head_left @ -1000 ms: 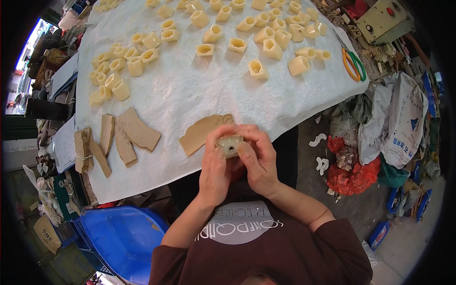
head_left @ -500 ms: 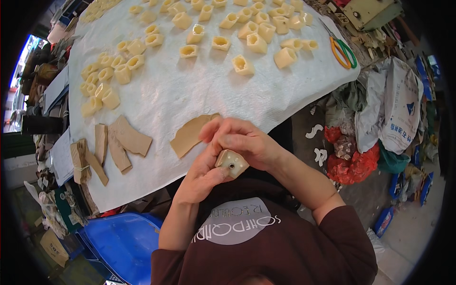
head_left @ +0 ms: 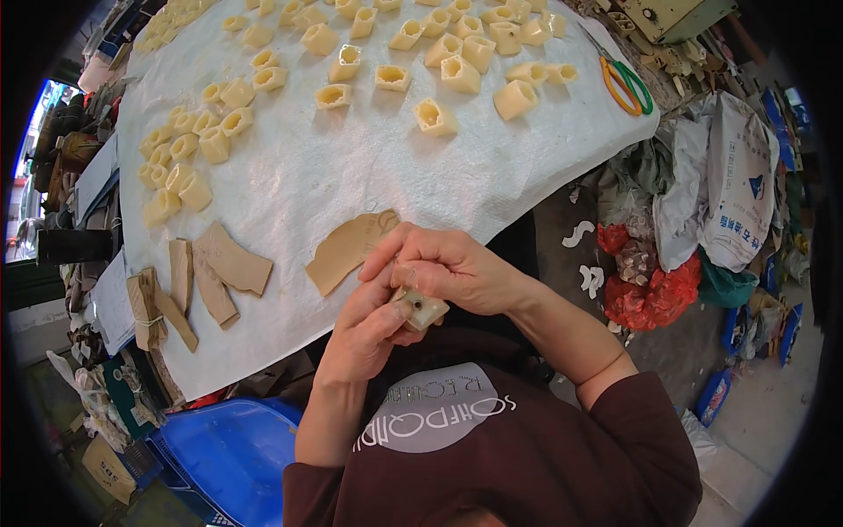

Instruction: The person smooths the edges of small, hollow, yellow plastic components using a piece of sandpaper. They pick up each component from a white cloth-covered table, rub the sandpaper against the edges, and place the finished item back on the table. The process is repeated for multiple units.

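A pale cream block (head_left: 427, 314) with a small dark hole in its face sits in my left hand (head_left: 358, 330). The left fingers wrap round it, and the thumb presses beside the hole. My right hand (head_left: 461, 270) is closed against the block's upper edge, its fingertips bent together and meeting the left fingers. Whatever the right fingertips pinch, if anything, is hidden. Just beyond both hands, a curved piece of brown cardboard (head_left: 342, 256) lies on the white sheet (head_left: 299, 180).
Many hollow cream pieces (head_left: 436, 117) stand across the sheet. Cardboard strips (head_left: 235, 259) lie at the left, one bundle tied. Scissors (head_left: 644, 91) with orange and green handles rest near the right edge. Below are a blue plastic chair (head_left: 230, 448) and red bags (head_left: 645, 299).
My right fingers have come down over the block's upper edge. The block has turned slightly, and my left thumb has moved up beside the hole. The whole view has shifted a little.
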Action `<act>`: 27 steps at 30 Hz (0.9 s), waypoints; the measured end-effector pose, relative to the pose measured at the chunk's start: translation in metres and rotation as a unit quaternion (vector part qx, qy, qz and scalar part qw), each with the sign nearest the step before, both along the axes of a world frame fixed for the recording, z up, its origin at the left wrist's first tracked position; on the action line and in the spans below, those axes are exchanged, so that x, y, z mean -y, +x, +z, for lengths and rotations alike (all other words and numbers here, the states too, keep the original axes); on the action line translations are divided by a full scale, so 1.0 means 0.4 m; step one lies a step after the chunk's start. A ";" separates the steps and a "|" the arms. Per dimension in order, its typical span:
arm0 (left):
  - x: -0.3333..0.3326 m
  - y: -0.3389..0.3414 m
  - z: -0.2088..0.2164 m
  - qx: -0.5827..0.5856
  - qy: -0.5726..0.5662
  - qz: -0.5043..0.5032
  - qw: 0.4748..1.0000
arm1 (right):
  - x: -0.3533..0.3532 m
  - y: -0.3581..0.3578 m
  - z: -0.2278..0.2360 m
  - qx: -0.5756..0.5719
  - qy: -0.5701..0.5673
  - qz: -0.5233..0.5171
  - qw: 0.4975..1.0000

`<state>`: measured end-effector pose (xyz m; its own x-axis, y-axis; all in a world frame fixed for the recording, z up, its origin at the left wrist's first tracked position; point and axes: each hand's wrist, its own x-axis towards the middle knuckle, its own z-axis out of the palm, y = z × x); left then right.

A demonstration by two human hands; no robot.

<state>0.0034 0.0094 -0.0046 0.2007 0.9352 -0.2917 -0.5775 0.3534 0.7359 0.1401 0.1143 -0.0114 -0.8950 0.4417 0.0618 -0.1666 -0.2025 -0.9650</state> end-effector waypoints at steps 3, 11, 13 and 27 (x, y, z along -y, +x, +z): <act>-0.011 0.022 0.010 -0.024 -0.004 0.055 0.998 | 0.028 -0.005 -0.001 0.015 -0.145 -0.040 0.989; -0.009 0.024 0.000 -0.081 0.003 0.057 0.995 | 0.041 0.007 -0.045 -0.075 -0.190 -0.003 0.979; -0.009 0.022 -0.002 -0.081 0.005 0.045 0.996 | 0.052 0.010 -0.041 -0.060 -0.144 -0.032 0.987; -0.003 0.042 -0.021 -0.212 0.055 0.125 0.968 | 0.063 0.011 -0.047 -0.087 -0.154 -0.045 0.983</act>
<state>0.0204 0.0105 -0.0128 -0.1511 0.9692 -0.1946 -0.2733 0.1482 0.9504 0.1445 0.0891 -0.0300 -0.8396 0.5397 0.0624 -0.3547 -0.4576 -0.8153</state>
